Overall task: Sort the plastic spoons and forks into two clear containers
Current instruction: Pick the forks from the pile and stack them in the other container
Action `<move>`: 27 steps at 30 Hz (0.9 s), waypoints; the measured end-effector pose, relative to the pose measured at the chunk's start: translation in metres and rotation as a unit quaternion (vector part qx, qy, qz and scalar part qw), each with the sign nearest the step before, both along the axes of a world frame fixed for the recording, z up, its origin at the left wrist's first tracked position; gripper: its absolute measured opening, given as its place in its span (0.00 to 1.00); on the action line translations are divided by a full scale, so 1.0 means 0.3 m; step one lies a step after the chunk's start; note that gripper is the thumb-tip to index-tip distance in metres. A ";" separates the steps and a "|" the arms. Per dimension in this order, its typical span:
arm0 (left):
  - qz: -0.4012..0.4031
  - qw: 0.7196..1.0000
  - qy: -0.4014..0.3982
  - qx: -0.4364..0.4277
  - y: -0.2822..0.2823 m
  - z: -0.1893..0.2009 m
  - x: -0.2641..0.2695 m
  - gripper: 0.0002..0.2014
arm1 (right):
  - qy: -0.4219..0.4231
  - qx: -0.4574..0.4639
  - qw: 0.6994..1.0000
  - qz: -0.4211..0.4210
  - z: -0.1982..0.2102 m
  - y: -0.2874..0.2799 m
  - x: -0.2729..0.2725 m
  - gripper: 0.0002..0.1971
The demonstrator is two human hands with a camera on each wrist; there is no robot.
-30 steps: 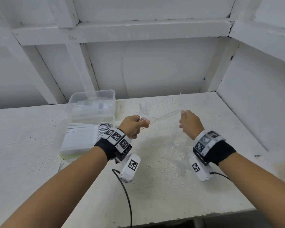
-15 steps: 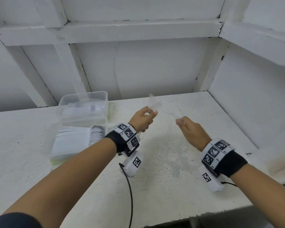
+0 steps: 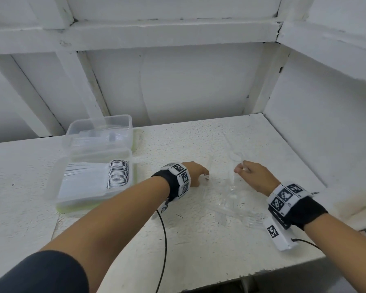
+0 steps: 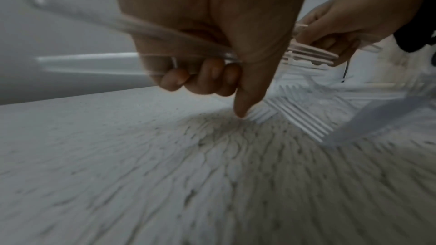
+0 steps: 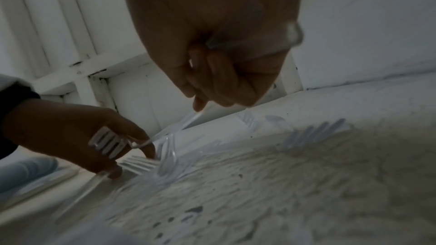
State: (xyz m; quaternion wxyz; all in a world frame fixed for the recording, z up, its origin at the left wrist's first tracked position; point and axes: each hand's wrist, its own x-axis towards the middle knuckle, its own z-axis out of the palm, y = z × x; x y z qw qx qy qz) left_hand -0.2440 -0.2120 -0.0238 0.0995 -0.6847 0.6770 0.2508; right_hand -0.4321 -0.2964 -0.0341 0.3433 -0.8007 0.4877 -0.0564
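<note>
Head view: left hand [image 3: 195,173] and right hand [image 3: 255,176] low over scattered clear forks [image 3: 230,205] mid-desk [image 3: 199,250]; spoon container [image 3: 97,182] near left edge. Wrist views only: each fist curled around clear cutlery [image 4: 99,27], left index touching fork tines [image 4: 261,116].

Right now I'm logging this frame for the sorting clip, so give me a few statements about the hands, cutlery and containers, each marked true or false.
1. The left hand grips clear forks. True.
2. The right hand is open, holding nothing. False: its grip closes on clear cutlery.
3. The near container holds a row of spoons. True.
4. Both containers sit right of the hands. False: both sit to their left.
5. Loose forks lie on the table. True.
</note>
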 end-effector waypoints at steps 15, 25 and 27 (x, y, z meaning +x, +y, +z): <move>0.059 0.990 0.076 -0.106 0.100 0.078 0.113 0.14 | -0.018 -0.002 0.999 0.043 0.018 0.009 0.103 0.11; 0.243 0.937 0.185 -0.167 0.168 0.116 0.201 0.13 | 0.252 -0.093 0.936 0.227 -0.025 0.042 0.206 0.11; 0.285 0.901 0.284 -0.162 0.187 0.098 0.208 0.11 | 0.258 -0.095 0.937 0.217 -0.038 0.041 0.217 0.08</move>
